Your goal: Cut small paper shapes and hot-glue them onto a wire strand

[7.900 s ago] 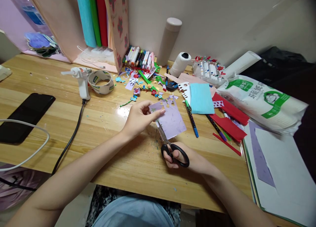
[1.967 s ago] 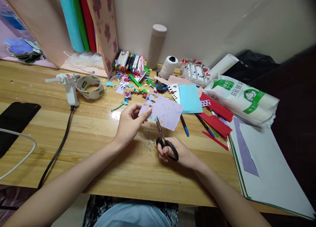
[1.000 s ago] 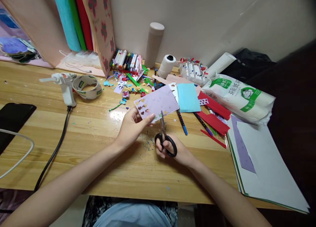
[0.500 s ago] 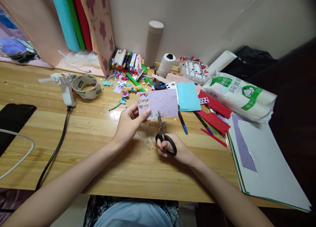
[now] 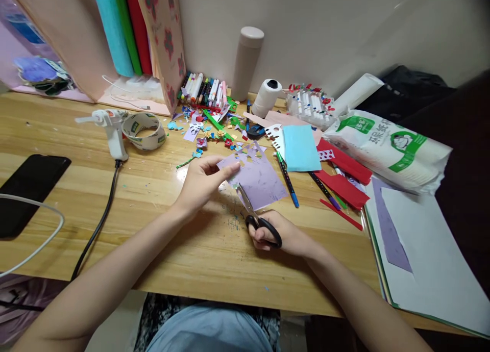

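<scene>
A purple sheet of paper (image 5: 260,176) with small cut-out holes along its upper left part is pinched between the thumb and fingers of my left hand (image 5: 204,183). My right hand (image 5: 277,232) is closed around the black handles of the scissors (image 5: 248,201). The scissor blades point up and left and lie at the lower left edge of the purple sheet. Tiny paper bits are scattered on the wooden table (image 5: 184,262) below the sheet.
Paper scraps, markers (image 5: 204,92), a tumbler (image 5: 248,64) and a thread spool (image 5: 267,98) stand behind. A glue gun (image 5: 114,135), tape roll (image 5: 143,131) and phone (image 5: 32,194) lie left. Blue paper (image 5: 301,148), red strips, a plastic pack (image 5: 394,145) and white sheets (image 5: 432,250) are right.
The purple sheet has turned clockwise in my left hand, its free corner now pointing toward my right hand. The scissors stay near its lower edge. The whole view has shifted slightly.
</scene>
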The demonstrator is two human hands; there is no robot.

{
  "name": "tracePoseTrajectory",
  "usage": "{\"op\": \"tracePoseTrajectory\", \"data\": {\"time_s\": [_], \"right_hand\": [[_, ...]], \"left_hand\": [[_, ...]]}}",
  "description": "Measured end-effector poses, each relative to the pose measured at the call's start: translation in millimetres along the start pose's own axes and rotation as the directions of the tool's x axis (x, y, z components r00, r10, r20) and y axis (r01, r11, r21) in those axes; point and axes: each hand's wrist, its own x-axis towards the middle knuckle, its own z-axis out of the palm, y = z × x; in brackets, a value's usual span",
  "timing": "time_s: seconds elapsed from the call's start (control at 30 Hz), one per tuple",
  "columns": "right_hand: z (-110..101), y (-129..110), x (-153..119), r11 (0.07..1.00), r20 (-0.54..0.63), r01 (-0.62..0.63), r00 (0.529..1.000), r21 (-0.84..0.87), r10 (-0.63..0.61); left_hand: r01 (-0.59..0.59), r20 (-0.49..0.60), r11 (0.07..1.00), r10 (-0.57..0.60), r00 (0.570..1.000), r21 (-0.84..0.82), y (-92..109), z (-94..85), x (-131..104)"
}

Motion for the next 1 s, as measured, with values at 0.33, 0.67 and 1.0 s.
{"op": "tracePoseTrajectory", "data": {"time_s": [0.33, 0.67, 1.0], "right_hand": [[2.0, -2.7, -2.0, 0.997, 0.113, -0.075, 0.991, 0.007, 0.074], [-2.2, 2.0, -2.4, 0.996, 0.209, -0.081, 0.975, 0.036, 0.072], [-2.7, 4.4, -3.0, 0.996, 0.25, -0.063, 0.967, 0.057, 0.047]], "left_hand": [[0.091, 0.298, 0.989, -0.121, 0.947, 0.114, 2.3, -16.3, 9.0], [0.132, 0.387, 0.983, -0.173, 0.906, 0.129, 2.6, -21.0, 9.3], [0.191, 0.395, 0.973, -0.229, 0.89, 0.133, 4.2, -21.2, 8.0]]}}
